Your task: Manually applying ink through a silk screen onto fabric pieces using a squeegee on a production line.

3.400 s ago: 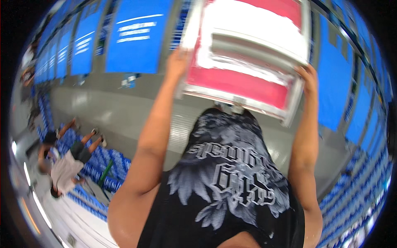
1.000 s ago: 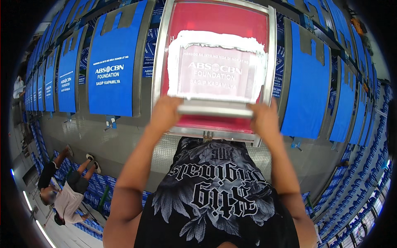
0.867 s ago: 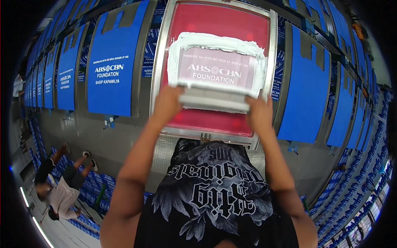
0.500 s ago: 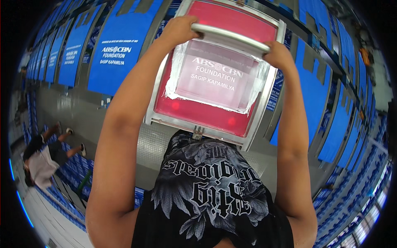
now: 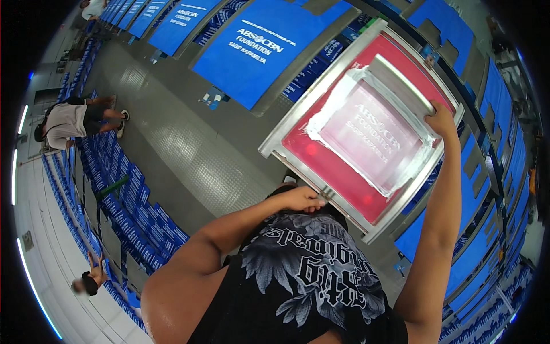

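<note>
A silk-screen frame [image 5: 381,215] with a metal border and red surround sits upper right, its pale pink window [image 5: 366,157] bordered by smeared white ink and showing white lettering. A long metal squeegee [image 5: 401,80] lies across the window's far end. My right hand [image 5: 438,119] grips the squeegee's right end. My left hand [image 5: 303,199] is down at the frame's near edge, fingers closed on a small metal fitting [image 5: 325,194] just above my black printed top [image 5: 303,264].
Rows of blue printed sheets on boards [image 5: 240,69] run away to the left and right. Racks of blue printed pieces [image 5: 126,195] line the lower left beside a grey aisle [image 5: 154,97]. Other people [image 5: 71,123] are at the far left, one near the racks [image 5: 91,278].
My left hand has left the squeegee and moved down to the frame's near fitting; my right hand still holds the squeegee. The view has turned, so the frame now appears tilted and farther right.
</note>
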The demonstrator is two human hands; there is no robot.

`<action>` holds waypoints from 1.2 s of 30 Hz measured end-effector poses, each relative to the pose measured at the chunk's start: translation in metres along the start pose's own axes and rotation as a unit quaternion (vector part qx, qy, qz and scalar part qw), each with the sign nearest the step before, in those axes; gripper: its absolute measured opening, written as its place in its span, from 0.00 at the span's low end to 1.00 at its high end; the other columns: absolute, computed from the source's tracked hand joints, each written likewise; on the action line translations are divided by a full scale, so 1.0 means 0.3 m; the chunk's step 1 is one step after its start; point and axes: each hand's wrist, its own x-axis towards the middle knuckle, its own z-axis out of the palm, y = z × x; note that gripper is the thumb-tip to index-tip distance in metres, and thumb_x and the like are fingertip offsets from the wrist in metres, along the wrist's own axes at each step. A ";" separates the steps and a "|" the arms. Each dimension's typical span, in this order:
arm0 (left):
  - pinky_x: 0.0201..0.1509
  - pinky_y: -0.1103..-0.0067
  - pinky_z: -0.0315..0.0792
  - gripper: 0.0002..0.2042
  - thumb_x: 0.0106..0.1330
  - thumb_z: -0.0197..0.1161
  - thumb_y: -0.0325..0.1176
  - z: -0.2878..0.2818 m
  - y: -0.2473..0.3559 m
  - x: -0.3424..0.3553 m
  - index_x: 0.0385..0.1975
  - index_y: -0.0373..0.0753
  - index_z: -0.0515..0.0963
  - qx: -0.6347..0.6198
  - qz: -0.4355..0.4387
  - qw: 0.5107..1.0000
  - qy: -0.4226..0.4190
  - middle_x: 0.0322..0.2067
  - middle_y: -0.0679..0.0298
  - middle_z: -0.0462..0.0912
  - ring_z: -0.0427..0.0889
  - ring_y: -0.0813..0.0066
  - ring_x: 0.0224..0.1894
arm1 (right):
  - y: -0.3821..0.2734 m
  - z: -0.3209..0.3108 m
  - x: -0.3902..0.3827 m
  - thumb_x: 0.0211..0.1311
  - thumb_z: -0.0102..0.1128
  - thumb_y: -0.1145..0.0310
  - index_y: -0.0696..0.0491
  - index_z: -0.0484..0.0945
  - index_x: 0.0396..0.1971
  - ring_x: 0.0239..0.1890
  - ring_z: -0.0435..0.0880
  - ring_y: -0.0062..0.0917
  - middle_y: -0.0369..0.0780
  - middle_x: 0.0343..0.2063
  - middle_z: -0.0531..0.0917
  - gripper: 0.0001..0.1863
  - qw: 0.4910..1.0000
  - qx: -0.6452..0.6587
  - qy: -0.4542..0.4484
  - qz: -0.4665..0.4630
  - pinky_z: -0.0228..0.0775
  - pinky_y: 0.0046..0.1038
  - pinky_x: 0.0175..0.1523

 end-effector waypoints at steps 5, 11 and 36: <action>0.25 0.84 0.69 0.20 0.66 0.55 0.47 0.023 0.109 -0.079 0.24 0.35 0.78 -0.003 0.095 0.995 -0.020 0.17 0.68 0.76 0.74 0.82 0.20 | -0.050 -0.018 -0.076 0.37 0.53 0.76 0.59 0.75 0.45 0.43 0.80 0.42 0.53 0.36 0.80 0.26 0.999 -0.009 0.037 -0.010 0.68 0.33 0.50; 0.23 0.85 0.69 0.19 0.66 0.55 0.47 0.031 0.146 -0.084 0.23 0.36 0.77 -0.022 0.055 0.998 -0.033 0.17 0.67 0.76 0.74 0.82 0.19 | -0.341 0.121 -0.547 0.42 0.55 0.78 0.53 0.75 0.48 0.42 0.79 0.42 0.51 0.39 0.80 0.26 0.999 0.000 0.036 0.021 0.69 0.36 0.48; 0.44 0.74 0.69 0.20 0.65 0.54 0.45 -0.528 0.325 -0.016 0.46 0.34 0.75 0.362 0.139 0.736 0.555 0.35 0.55 0.81 0.78 0.71 0.38 | -0.084 0.349 -0.721 0.44 0.68 0.72 0.61 0.80 0.35 0.30 0.78 0.18 0.37 0.27 0.81 0.16 0.768 0.612 0.101 0.158 0.68 0.19 0.34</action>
